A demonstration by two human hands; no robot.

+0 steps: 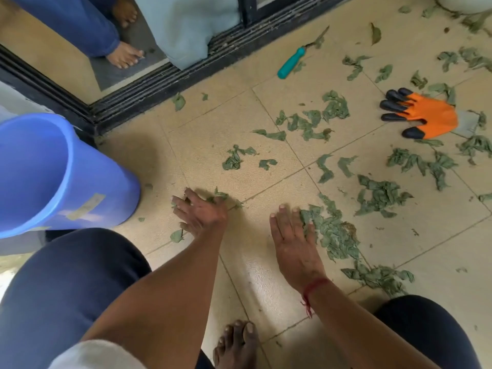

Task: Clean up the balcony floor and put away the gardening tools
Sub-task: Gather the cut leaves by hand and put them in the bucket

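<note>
Green torn leaves (335, 235) lie strewn over the beige tiled balcony floor (202, 145) in the head view, thickest to the right and thinning toward the door track (165, 83). The left hand (202, 214) rests palm down on the tiles with its fingers spread, a few leaf scraps under and beside the fingertips; its grip is wide and holds nothing. The right hand (292, 243) also lies flat, fingers straight and together, its outer edge pressed against a heaped pile of leaves; its grip is likewise wide and holds nothing. A red thread (312, 288) circles the right wrist. A blue bucket (53, 169) stands on the floor just left of the left hand, its mouth tilted toward the camera. Farther off, near the door track, lies a tool with a teal handle (291, 62), its working end partly hidden among leaves. An orange glove with black claw tips (423, 115) lies flat on the tiles at the right, well apart from both hands. Another person's bare feet (125, 53) stand inside the doorway.
</note>
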